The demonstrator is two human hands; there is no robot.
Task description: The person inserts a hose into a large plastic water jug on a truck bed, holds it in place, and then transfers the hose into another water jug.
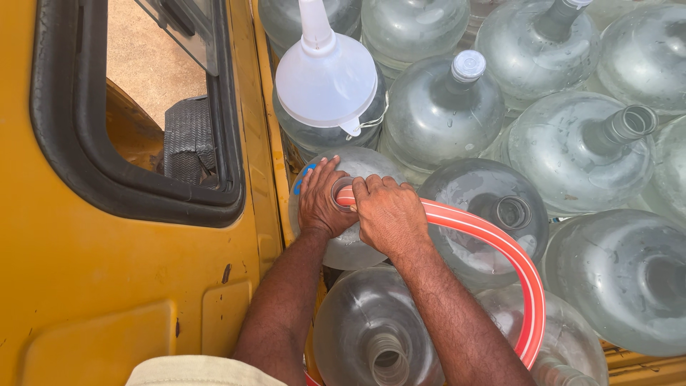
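Note:
My right hand [389, 214] grips a red-and-white striped hose [500, 246] near its end, which sits at the mouth of a large clear water jug [357, 166]. My left hand [321, 200] wraps around that jug's neck, fingers curled at the opening. The hose arcs right and down over neighbouring jugs toward the bottom of the view. An upturned white funnel [325, 75] rests on a jug just behind my hands.
Several big clear jugs pack the truck bed: an open one [500, 214] to the right, a capped one [446, 107] behind, another open one [379, 336] below my arms. A yellow vehicle cab [107, 271] with a black-rimmed window [136, 107] stands at left.

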